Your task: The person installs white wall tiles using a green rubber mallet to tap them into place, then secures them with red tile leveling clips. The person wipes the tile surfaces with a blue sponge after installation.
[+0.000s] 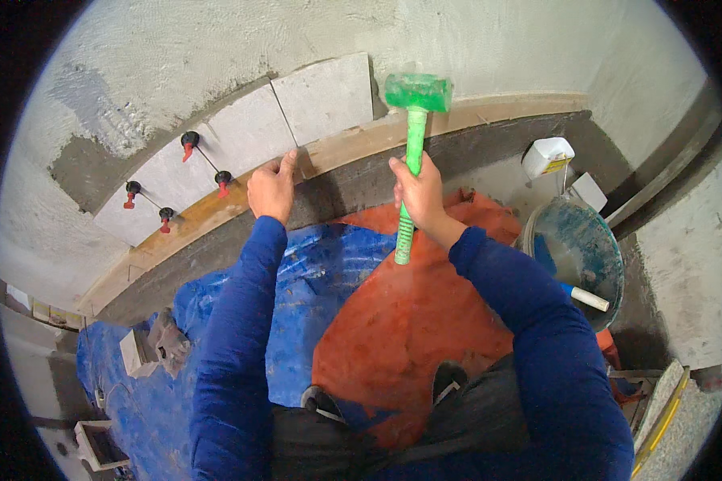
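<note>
My right hand [422,192] is closed around the light green handle of a rubber mallet [430,93]. Its green head is raised and overlaps the wall in the picture. My left hand [271,191] has curled fingers and lies against the wooden batten [345,151], its thumb side up at the lower edge of the pale wall tiles [322,98]. Whether those fingers hold anything is hidden. Left of that hand, two black-and-red tile levelling devices [207,162], [146,204] with suction cups bridge the tiles.
Blue tarp [317,280] and orange tarp [425,321] cover the floor. A bucket [610,256] with a handled tool stands at right, near a white container [547,157]. Gloves [168,343] and a small box [138,353] lie at left.
</note>
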A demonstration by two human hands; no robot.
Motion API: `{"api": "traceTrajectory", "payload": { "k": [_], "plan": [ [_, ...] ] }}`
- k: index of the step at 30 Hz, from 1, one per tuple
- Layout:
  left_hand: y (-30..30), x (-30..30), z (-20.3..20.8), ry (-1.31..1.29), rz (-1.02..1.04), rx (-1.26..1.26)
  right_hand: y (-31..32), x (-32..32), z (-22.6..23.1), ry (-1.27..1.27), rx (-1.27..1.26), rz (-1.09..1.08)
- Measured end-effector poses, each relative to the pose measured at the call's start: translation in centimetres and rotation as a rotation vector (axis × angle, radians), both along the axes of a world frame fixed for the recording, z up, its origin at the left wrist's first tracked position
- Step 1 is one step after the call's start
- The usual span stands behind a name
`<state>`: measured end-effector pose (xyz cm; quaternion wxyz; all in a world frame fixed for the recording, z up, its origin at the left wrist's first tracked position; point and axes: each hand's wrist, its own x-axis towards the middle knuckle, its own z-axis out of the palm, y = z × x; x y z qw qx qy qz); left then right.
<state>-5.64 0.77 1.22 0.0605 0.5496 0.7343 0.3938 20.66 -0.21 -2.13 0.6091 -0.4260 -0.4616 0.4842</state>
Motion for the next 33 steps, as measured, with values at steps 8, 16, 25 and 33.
{"api": "traceTrajectory", "payload": {
  "k": [8, 16, 25, 33],
  "plan": [
    [0.5, 0.3, -1.7, 0.093, 0.037, -0.038, -0.9, 1.0, -1.8, -0.113, -0.006, 0.006],
    [1.8, 0.5, -0.9, -0.036, 0.132, -0.104, -1.8, 0.3, -3.6, -0.165, -0.019, 0.039],
    [0.4, -1.3, -1.3, -0.083, 0.09, -0.166, -2.4, 2.9, -8.2, -0.579, 0.004, 0.21],
    [-2.0, 0.1, -1.0, -0.05, -0.076, 0.141, -9.0, 4.1, -14.9, -0.719, -0.613, 0.895]
  ]
}}
